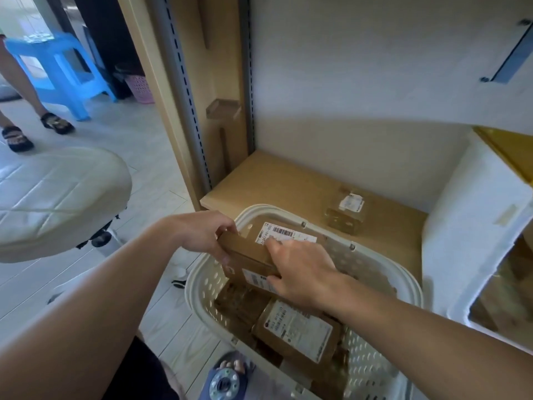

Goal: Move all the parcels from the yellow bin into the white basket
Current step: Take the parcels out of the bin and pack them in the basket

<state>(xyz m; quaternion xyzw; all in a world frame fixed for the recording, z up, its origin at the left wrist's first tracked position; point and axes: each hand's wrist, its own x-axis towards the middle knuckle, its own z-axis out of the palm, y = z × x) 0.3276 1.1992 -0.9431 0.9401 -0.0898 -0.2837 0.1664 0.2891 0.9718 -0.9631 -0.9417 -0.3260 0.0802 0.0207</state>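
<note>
The white perforated basket (207,287) stands in front of a low shelf and holds several brown cardboard parcels, one with a big white label (300,332). Both my hands hold a brown parcel (248,252) over the basket's far left corner. My left hand (199,235) grips its left end with curled fingers. My right hand (302,269) lies on its right side, thumb curled under the edge. Behind it a flat parcel with a barcode label (284,235) leans inside the basket. A yellow bin's corner (510,148) shows at the right edge.
A small brown parcel (346,212) sits on the wooden shelf board (274,183). A white container (473,226) stands at the right. A cream stool (54,197), a blue plastic stool (57,70) and another person's sandalled feet (34,128) are on the floor at left.
</note>
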